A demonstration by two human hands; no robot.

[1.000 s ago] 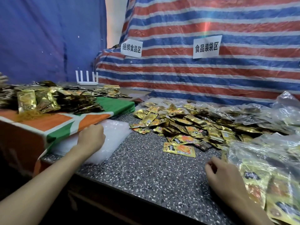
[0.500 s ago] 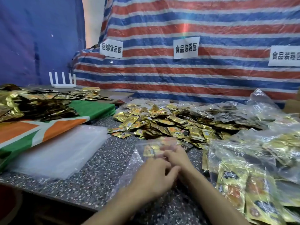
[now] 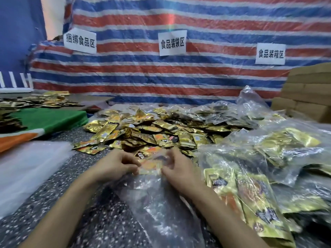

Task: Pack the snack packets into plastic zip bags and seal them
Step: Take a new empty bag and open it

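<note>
Zip bag [image 3: 157,203], clear and crinkled, lies on the speckled table [image 3: 86,203], below the fingers. Its mouth and an orange snack packet [image 3: 152,164] between the fingertips are blurred. Left hand [image 3: 114,165] and right hand [image 3: 180,169] face each other, fingers curled, pinching the bag's top edge

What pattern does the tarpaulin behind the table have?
The tarpaulin has horizontal red, blue and white stripes, which show best in the head view.
</note>
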